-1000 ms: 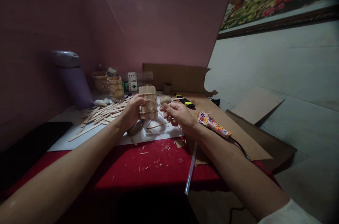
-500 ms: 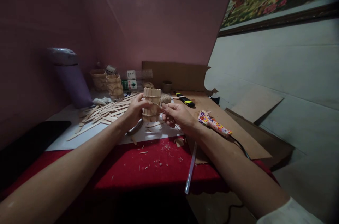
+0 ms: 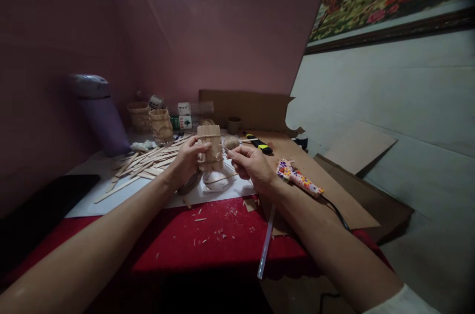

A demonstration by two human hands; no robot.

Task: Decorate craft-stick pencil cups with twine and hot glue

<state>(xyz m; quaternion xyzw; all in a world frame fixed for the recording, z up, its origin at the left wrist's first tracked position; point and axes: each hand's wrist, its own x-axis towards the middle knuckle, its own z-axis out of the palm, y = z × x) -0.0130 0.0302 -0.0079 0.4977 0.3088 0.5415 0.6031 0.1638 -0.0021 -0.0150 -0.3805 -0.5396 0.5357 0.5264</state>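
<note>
My left hand (image 3: 187, 158) grips a small cup built of upright wooden sticks (image 3: 210, 147), held just above the white sheet (image 3: 92, 195). Beside the cup's right side, my right hand (image 3: 249, 164) pinches a thin strand of twine that runs to the cup. A ball of twine (image 3: 231, 142) lies just behind the right hand. Loose flat wooden sticks (image 3: 143, 164) are scattered to the left of the cup.
Two finished stick cups (image 3: 160, 125) and a purple flask (image 3: 102, 115) stand at the back left. A patterned glue gun (image 3: 299, 179) with a black cord lies on cardboard at the right, near a clear glue stick (image 3: 265, 246) and a yellow-black cutter (image 3: 259, 143). Wood chips dot the red cloth.
The stick cup has been turned and tilted in my left hand, and my right hand has drawn in closer to it with the twine.
</note>
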